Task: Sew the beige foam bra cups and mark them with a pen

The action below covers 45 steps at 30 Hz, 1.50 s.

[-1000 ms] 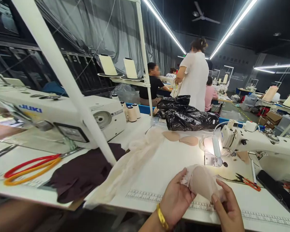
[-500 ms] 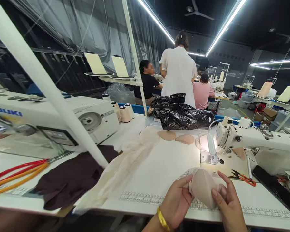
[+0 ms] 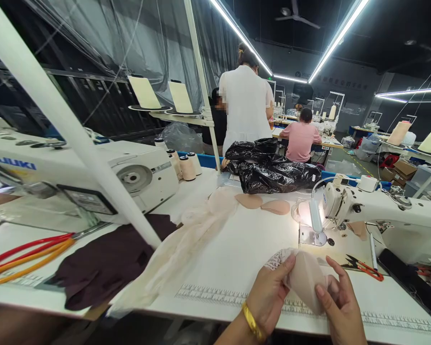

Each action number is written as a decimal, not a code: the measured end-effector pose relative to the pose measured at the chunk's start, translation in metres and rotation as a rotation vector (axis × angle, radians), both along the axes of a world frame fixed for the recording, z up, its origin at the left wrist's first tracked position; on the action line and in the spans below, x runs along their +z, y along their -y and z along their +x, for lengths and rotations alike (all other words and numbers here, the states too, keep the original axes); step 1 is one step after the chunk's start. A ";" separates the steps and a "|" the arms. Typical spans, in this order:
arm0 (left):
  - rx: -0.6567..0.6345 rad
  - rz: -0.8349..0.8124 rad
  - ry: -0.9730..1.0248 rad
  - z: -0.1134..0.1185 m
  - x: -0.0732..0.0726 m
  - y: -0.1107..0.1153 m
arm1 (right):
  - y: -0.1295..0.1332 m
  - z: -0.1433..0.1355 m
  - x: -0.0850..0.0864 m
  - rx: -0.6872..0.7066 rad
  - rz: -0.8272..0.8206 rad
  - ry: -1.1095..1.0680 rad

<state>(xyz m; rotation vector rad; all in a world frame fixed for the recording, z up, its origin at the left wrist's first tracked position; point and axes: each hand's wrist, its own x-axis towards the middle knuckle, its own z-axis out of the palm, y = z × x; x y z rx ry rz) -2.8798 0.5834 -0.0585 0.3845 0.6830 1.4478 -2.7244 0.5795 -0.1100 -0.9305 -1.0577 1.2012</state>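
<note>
Between my two hands is a pale beige bra cup (image 3: pixel 306 279) with white lace at its left side, held above the table's front edge. My left hand (image 3: pixel 269 292), with a gold bracelet at the wrist, pinches the lace side between thumb and fingers. On the other side my right hand (image 3: pixel 339 299) grips the cup's right edge, thumb in front and index finger raised. Just beyond the hands stands a white sewing machine (image 3: pixel 359 199) with its lamp lit over the needle plate. Two beige cup pads (image 3: pixel 276 207) lie farther back on the table.
Orange-handled thread snips (image 3: pixel 368 270) and a black phone (image 3: pixel 411 282) lie to the right. Sheer cream fabric (image 3: pixel 187 244) and dark cloth (image 3: pixel 111 263) spread leftward. A black plastic bag (image 3: pixel 269 167) sits at the back. A slanted white pole (image 3: pixel 82 143) crosses the left. Co-workers are beyond.
My left hand has shifted slightly up and right along the cup, and more lace shows beside it. The person in white beyond the table has moved left.
</note>
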 end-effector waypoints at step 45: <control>-0.251 0.034 -0.029 0.009 0.008 -0.013 | -0.001 0.000 -0.003 0.019 0.041 -0.017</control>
